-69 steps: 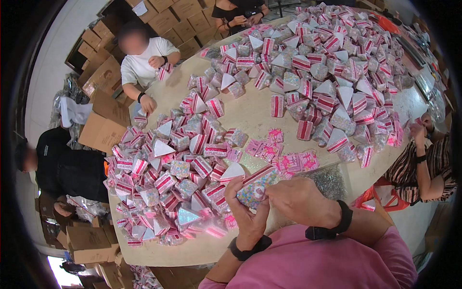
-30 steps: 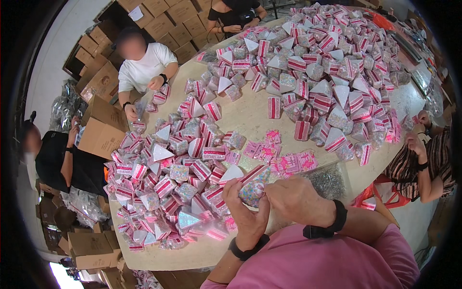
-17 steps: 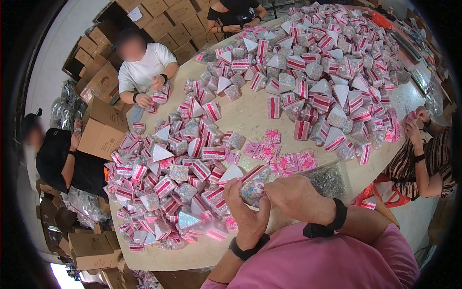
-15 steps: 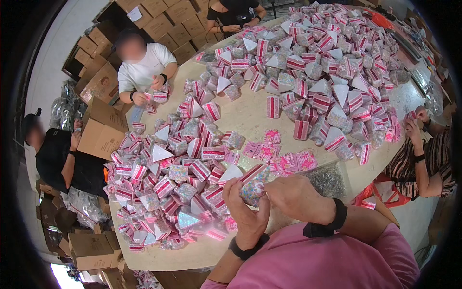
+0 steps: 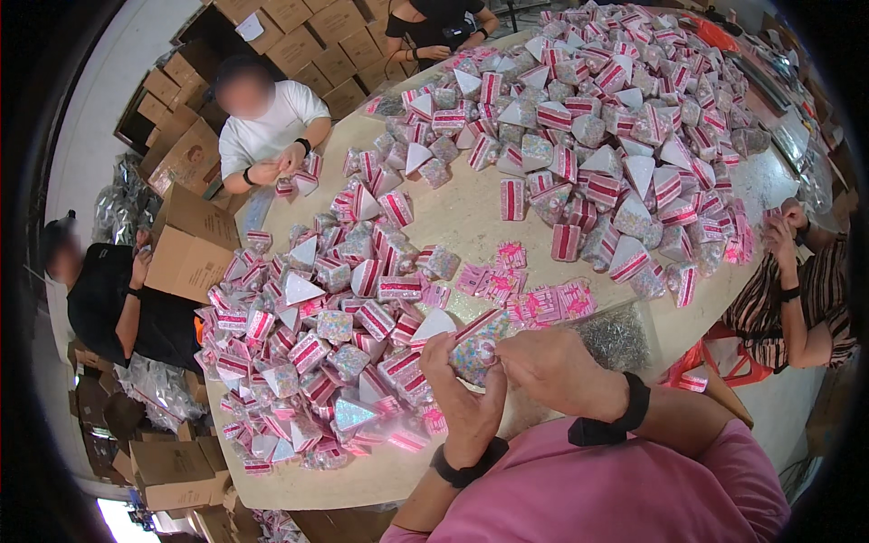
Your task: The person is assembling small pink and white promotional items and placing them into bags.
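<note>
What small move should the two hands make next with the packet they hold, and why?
Probably finish closing the pyramid packet: the left hand grips it from below while the right hand pinches its upper edge, both above the table. Then set it on the pile of finished packets to the left.

1. both forearms come up from the lower edge in pink sleeves and meet in front of the chest.
2. the left hand (image 5: 466,398) stands upright, palm turned toward the right, its fingers (image 5: 441,348) curled inward with the thumb raised beside them.
3. the right hand (image 5: 557,366) lies knuckles up, its fingers bent down and closed against those of the left hand.
4. each wrist wears a black band; the right wrist is bent inward, the left held straight.
5. the two hands touch at the fingertips.
</note>
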`<move>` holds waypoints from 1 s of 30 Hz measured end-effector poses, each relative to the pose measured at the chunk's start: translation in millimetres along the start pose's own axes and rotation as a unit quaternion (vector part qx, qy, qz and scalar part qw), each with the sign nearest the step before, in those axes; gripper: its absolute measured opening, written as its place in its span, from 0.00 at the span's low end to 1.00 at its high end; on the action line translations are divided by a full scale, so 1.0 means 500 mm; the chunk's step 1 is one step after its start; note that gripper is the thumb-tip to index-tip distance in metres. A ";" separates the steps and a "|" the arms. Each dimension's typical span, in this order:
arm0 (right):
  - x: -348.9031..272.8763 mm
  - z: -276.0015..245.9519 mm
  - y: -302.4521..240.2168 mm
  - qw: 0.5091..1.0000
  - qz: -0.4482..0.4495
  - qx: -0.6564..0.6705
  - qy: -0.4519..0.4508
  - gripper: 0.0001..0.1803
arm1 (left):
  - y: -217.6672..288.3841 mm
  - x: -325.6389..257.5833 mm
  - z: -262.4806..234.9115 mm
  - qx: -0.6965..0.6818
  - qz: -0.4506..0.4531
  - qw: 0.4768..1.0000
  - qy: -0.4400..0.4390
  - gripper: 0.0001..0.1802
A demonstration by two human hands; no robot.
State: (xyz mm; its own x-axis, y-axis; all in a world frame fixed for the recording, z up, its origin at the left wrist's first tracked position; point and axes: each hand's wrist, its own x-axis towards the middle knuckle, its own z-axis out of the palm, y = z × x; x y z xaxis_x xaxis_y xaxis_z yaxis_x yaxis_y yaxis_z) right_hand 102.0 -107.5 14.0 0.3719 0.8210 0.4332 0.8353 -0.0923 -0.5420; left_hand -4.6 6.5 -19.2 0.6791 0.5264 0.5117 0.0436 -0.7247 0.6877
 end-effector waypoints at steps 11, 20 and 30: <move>0.000 -0.008 0.004 0.999 0.012 0.007 -0.038 0.06 | 0.001 0.003 -0.001 0.050 0.058 0.997 -0.004 0.35; -0.004 0.006 -0.003 0.996 0.075 0.013 -0.054 0.06 | -0.005 -0.001 0.001 0.044 0.054 0.998 -0.013 0.37; 0.012 -0.004 -0.003 0.892 0.313 0.322 -0.052 0.08 | -0.008 -0.009 0.005 -0.035 -0.003 0.998 -0.049 0.35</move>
State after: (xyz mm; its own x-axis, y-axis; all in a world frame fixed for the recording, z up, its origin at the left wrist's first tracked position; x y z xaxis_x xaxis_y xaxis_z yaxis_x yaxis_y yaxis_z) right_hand 103.7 -103.6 18.8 0.6164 0.7730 -0.1498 0.0600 -0.2359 -0.9699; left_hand -5.8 6.0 -25.8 0.7473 0.4819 0.4575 -0.0010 -0.6877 0.7260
